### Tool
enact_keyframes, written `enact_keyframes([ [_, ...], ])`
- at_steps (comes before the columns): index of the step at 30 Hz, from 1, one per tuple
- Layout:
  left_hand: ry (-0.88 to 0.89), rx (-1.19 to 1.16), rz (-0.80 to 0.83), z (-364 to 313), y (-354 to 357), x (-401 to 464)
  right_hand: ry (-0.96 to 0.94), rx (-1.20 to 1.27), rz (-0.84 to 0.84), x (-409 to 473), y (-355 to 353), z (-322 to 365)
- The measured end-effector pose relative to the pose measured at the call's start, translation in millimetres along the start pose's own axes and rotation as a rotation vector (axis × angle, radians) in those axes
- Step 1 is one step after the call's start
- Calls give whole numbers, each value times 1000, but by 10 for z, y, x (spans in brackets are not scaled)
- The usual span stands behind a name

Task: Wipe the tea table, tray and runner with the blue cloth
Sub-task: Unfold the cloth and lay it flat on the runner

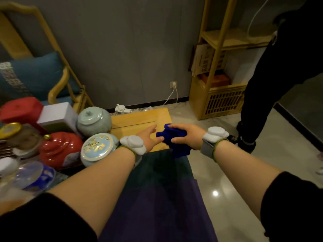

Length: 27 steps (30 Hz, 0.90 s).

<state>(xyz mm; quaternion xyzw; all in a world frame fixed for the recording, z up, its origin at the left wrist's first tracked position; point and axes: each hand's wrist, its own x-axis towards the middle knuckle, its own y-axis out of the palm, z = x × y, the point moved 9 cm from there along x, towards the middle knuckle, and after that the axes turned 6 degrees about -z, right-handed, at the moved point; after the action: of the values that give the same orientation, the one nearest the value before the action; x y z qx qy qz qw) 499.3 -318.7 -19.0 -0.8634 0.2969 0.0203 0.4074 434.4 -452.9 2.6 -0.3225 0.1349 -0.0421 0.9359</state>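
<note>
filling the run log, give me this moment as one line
right hand: grips blue cloth | left hand: open, fingers at cloth | place: over bare table end beyond runner

pretty dim indoor shot, warm-ish light from overhead. there's a small bright glare spot on the glossy floor (215,193) and shiny highlights on the red jar (60,147). the bottom left corner is smeared with motion blur, and the whole thing looks soft. wide-angle lens bends the shelf (220,67) and the chair (52,67) near the edges.
</note>
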Motion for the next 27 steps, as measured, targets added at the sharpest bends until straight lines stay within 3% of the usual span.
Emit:
enact_keyframes([
  [3,62,-34,6,-186,-106,-272,-14,7,-27,-240,23,250],
  [8,183,130,-42,-404,-427,-766,-50,-82,-67,-648,-12,738],
  [12,159,244,-67,-466,-687,-1099,-22,-124,-101,-934,-170,993],
  [27,122,160,-307,-420,-1542,-2335,-67,118,-263,-1847,-551,1507],
])
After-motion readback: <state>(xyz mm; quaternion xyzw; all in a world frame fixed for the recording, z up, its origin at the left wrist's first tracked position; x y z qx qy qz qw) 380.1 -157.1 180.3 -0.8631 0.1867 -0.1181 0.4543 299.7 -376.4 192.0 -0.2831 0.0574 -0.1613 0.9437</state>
